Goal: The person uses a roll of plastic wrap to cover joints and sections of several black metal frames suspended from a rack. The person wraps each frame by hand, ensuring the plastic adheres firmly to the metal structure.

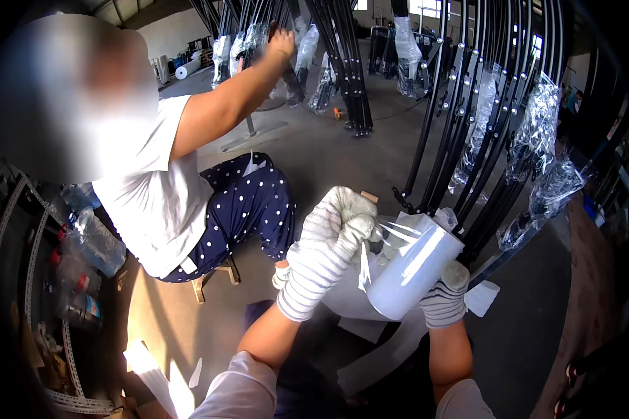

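My left hand (335, 241), in a white striped knit glove, is closed on thin clear plastic film (400, 232). Strands of it stretch toward the roll, and a torn tail hangs below the fist. A short brown end of something (369, 197) shows just beyond the fist; I cannot make out what it is. The roll of stretch film (416, 269) is tilted in front of me. Gloved as well, my right hand (446, 297) grips the roll from behind at its right side, with its fingers partly hidden. Black metal rods (461, 126) stand just beyond the roll.
At the left, a person in a white shirt (157, 223) sits on a low wooden stool (217, 279), one arm raised to other rods (339, 70). Crumpled film (538, 129) wraps the rods at right. Plastic bottles (98, 241) lie on a metal rack (31, 279). White scraps (157, 377) litter the floor.
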### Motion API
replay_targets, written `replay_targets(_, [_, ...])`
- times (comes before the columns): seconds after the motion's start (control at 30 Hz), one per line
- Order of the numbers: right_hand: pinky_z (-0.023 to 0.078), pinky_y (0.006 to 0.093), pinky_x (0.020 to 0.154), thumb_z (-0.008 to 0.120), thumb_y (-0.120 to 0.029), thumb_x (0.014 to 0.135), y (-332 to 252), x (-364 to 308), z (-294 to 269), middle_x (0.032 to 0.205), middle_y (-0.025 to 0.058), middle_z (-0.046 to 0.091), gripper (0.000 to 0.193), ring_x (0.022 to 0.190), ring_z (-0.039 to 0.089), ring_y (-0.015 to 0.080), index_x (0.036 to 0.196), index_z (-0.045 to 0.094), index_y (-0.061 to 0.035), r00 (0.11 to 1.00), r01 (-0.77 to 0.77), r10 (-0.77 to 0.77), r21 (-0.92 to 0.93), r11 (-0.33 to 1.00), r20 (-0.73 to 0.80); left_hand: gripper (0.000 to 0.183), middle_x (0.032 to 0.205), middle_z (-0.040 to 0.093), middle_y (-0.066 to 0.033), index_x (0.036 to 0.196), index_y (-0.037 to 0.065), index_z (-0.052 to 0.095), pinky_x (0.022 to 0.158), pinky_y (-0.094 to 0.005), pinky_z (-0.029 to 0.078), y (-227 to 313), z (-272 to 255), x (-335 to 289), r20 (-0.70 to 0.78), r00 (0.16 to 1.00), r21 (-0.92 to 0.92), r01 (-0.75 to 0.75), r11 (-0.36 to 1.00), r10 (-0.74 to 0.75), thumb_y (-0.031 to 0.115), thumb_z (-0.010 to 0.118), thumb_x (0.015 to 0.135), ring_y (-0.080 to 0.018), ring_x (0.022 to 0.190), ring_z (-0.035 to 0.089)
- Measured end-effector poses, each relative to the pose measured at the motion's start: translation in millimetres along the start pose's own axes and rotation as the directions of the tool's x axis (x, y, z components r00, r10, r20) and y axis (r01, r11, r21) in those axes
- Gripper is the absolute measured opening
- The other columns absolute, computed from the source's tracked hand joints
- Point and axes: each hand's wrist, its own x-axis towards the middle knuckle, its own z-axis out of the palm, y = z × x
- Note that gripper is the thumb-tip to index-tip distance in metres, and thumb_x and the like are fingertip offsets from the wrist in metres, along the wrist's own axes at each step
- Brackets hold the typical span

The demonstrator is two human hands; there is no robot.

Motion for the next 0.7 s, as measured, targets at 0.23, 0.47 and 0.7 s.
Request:
replay_targets(0.23, [0.047, 0.0393, 0.079, 0.073, -0.021, 0.056, -3, 7, 21, 0.101, 0.0172, 0.053, 0.075, 0.091, 0.056, 0.0271, 0.115, 0.035, 0.0028, 0.998, 0.054, -0.053, -0.057, 0.997, 0.024, 0.015, 0.067, 0.055, 0.0, 0.091, 0.003, 0.048, 0.052, -0.0153, 0.037, 6, -2, 1, 0.059, 0.99, -0.013, 0.133, 0.991, -0.132, 0.011, 0.054, 0.081, -0.0035, 0.058, 0.046])
replay_targets(0.47, [0.045, 0.0321, 0.072, 0.073, -0.023, 0.056, -12, 5, 33, 0.095, 0.013, 0.052, 0.062, 0.086, 0.051, 0.0214, 0.103, 0.038, -0.0035, 0.997, 0.021, -0.033, -0.157, 0.987, -0.073, 0.016, 0.069, 0.054, 0.0009, 0.093, 0.003, 0.049, 0.051, -0.0153, 0.036, -2, -3, 3, 0.058, 0.993, -0.008, 0.1, 0.995, -0.099, 0.011, 0.055, 0.081, -0.0024, 0.058, 0.046])
replay_targets(0.7, [0.043, 0.0327, 0.072, 0.073, -0.022, 0.056, -11, 4, 34, 0.093, 0.0139, 0.05, 0.065, 0.084, 0.051, 0.0213, 0.105, 0.035, -0.0026, 0.997, 0.051, -0.053, -0.036, 0.998, -0.063, 0.017, 0.071, 0.054, 0.0016, 0.094, 0.003, 0.049, 0.051, -0.0152, 0.036, -1, -3, 3, 0.089, 0.988, -0.022, 0.128, 0.991, -0.126, 0.01, 0.056, 0.08, -0.0016, 0.057, 0.046])
